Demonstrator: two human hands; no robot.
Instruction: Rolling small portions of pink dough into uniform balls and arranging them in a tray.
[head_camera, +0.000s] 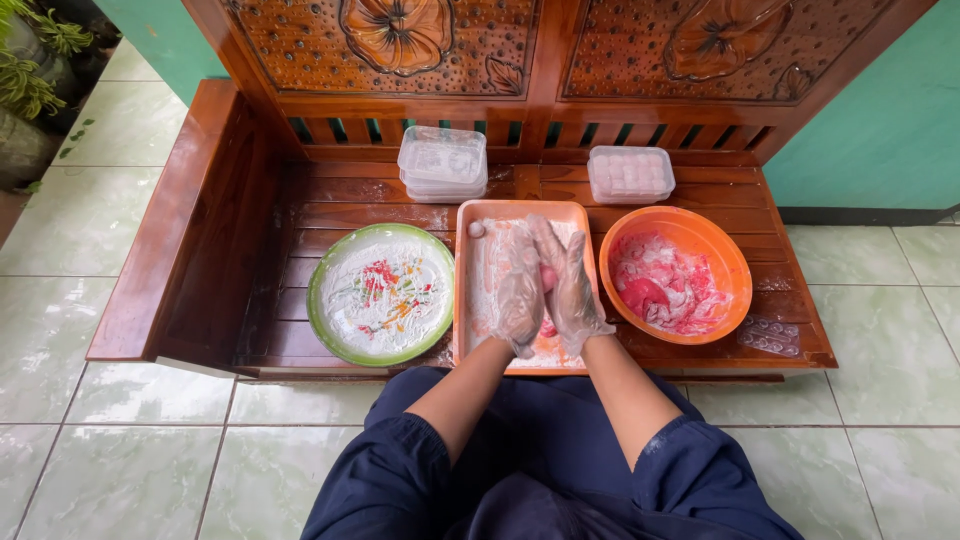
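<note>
Two gloved hands meet at the frame's centre over the tray (470, 300): the left hand (518, 292) and right hand (568, 285) press palm to palm (clear plastic gloves on both), fingers closed around a pink dough ball (548, 277). Left of the tray lies a green plate (380, 293); right of it, an orange bowl (675, 275). Two clear boxes (442, 163) sit behind, upper centre.

Both hands, left hand (517, 292) and right hand (572, 285), wear thin, clear, crinkled plastic gloves dusted white. Dark navy sleeves are pushed up to the elbows, with matching navy trousers; forearms are bare.
</note>
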